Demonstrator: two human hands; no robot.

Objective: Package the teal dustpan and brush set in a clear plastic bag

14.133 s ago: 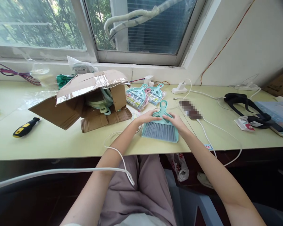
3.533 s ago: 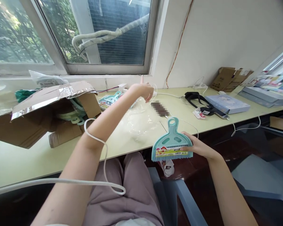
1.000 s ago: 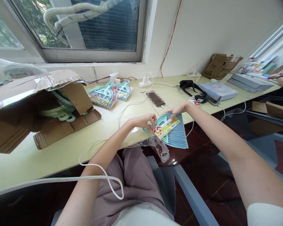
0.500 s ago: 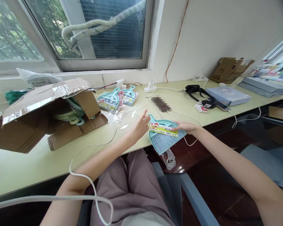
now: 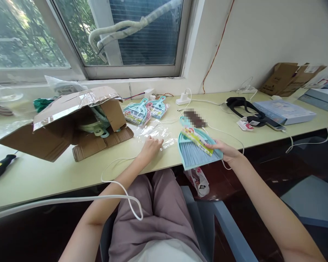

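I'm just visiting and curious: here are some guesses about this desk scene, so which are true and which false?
1. The right hand holds a teal brush and dustpan set. True.
2. The left hand grips a screwdriver. False: it rests on a clear plastic bag; the screwdriver lies far off at the desk's left end.
3. The cardboard box lies open on its side. True.
4. The packed sets by the window are stacked inside the box. False: they lie on the desk, right of it.
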